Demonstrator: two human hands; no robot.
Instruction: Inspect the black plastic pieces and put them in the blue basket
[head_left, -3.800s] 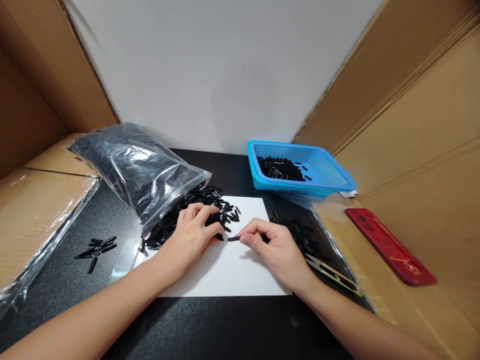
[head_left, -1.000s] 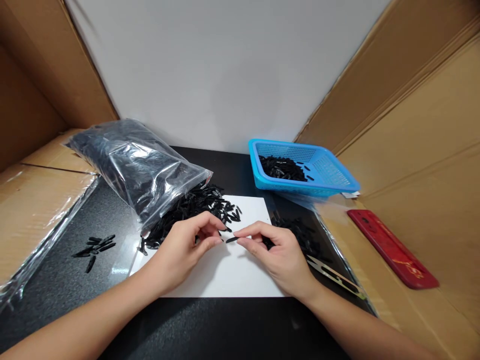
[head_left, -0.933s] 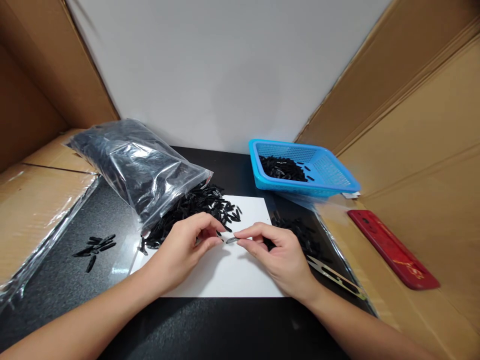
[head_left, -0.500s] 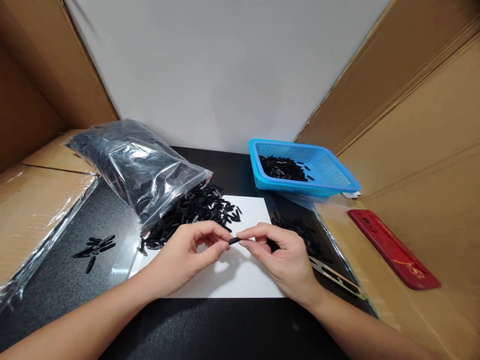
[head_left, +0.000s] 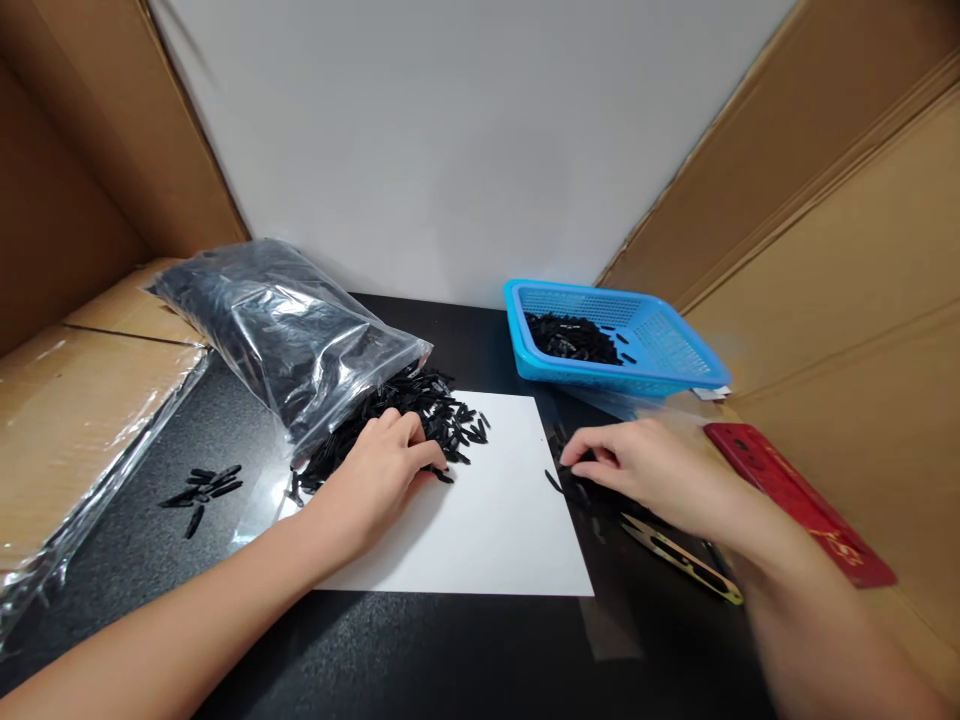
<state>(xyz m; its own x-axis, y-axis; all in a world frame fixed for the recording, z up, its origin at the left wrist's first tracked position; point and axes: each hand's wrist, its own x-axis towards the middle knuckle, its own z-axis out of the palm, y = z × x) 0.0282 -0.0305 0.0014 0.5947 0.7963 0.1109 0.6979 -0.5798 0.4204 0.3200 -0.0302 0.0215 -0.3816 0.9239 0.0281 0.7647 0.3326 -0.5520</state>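
Note:
My left hand (head_left: pixel 386 470) is at the front edge of a pile of small, slim black plastic-looking pieces (head_left: pixel 420 395), on white paper (head_left: pixel 487 540). Its thumb and forefinger are closed at one black piece (head_left: pixel 444 476); the other fingers curl down out of sight. Past the paper's right edge, my right hand (head_left: pixel 637 455) hovers, somewhat blurred, over more dark pieces on the black tabletop. Thumb and forefinger are a little apart, with nothing visible between them. One loose piece (head_left: pixel 553 482) lies at the paper's right edge, just left of those fingers.
A clear bag of black pieces (head_left: pixel 289 320) lies at the back left. Several pieces (head_left: pixel 202 490) sit apart on the left. A blue basket (head_left: pixel 675 350) holding black pieces stands back right. Yellowish thread snips (head_left: pixel 686 560) and a red case (head_left: pixel 802 505) lie right. Cardboard walls flank the table.
My hands have parted from where both held one black piece over the paper. The left has moved to the pile, the right out over the dark pieces on the right.

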